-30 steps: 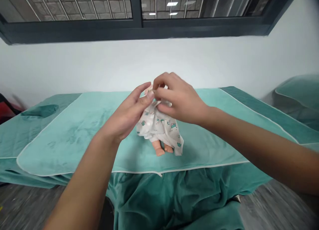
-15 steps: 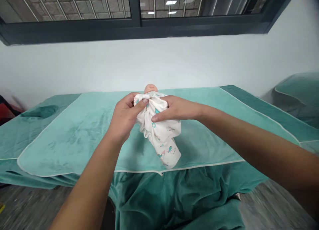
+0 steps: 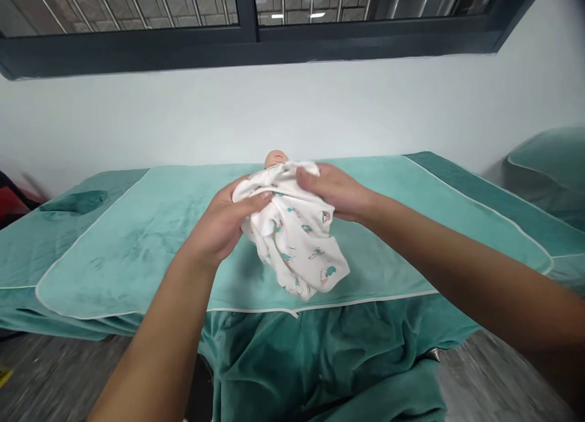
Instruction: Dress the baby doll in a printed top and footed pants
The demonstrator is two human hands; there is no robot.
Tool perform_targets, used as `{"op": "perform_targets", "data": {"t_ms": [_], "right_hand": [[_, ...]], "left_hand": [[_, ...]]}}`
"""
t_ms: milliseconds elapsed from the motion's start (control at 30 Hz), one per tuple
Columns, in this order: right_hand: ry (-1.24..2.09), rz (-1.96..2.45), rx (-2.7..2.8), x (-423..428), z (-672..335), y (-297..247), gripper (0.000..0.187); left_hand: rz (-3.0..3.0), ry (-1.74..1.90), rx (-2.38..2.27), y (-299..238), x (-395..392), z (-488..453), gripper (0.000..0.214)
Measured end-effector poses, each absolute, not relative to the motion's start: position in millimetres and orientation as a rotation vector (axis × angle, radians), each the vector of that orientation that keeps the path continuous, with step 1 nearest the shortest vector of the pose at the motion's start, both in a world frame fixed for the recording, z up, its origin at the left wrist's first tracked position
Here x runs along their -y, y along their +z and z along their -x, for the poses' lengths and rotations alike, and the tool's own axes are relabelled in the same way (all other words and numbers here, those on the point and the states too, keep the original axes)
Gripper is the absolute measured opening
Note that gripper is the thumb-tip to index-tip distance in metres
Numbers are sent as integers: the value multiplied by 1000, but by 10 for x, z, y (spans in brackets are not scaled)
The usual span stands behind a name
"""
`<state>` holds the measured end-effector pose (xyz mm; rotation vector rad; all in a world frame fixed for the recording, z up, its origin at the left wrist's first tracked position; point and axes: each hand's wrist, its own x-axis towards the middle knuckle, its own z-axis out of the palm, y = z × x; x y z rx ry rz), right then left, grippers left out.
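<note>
A white baby garment with small green and pink prints hangs bunched between my two hands, above the green bed cover. My left hand is closed on its left edge, with the thumb lying over the cloth. On the right upper edge, my right hand pinches the fabric with the thumb on top. Behind the cloth shows the rounded, skin-coloured head of a doll. The garment hides whatever lies below that head.
A light green blanket with pale piping covers the bed, over a darker green cover that drapes at the front. A white wall and a dark window frame stand behind. A green pillow lies at right.
The garment has been spread wider and its lower part has swung slightly right. My right hand has moved to its upper right edge, and my left hand has shifted slightly left.
</note>
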<state>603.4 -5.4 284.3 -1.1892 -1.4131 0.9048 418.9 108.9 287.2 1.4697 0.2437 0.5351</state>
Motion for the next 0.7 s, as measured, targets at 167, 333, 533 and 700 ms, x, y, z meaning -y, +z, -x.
{"op": "perform_targets", "data": {"t_ms": [167, 333, 533, 700], "right_hand": [[1224, 1217, 1656, 76, -6079, 2658, 43], [1015, 1067, 1285, -19, -6081, 2544, 34], [1075, 971, 1060, -93, -5983, 2486, 42], [1203, 990, 1103, -84, -5895, 2393, 53]], "left_hand": [[-1331, 531, -293, 2703, -989, -4303, 37], [-1332, 287, -263, 2561, -1023, -4244, 36], [-1270, 490, -287, 2598, -1086, -4269, 40], [-1111, 574, -291, 2652, -1010, -4355, 38]]}}
